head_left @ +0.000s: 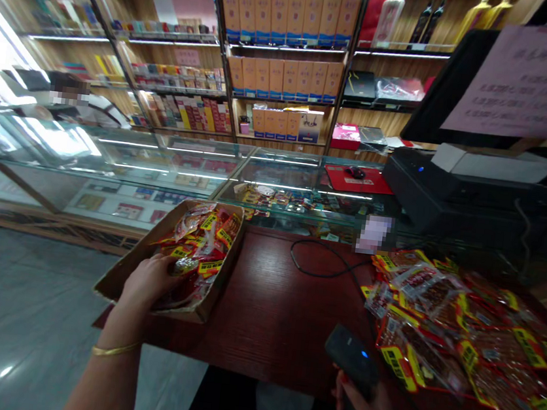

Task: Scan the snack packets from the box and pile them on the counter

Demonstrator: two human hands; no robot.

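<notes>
My left hand reaches into an open cardboard box at the table's left end. Its fingers close on a clear-and-red snack packet, partly hiding it. More red and yellow snack packets fill the box around it. Low at the front, my right hand is wrapped around a black barcode scanner with a small blue light lit on top. The scanner points up and to the left over the dark red table. To its right lies a wide pile of similar snack packets.
A dark cable loops across the wooden table. Behind it run glass display counters, with a red mouse pad and a monitor at right. Another person is at the far left. Stocked shelves line the wall.
</notes>
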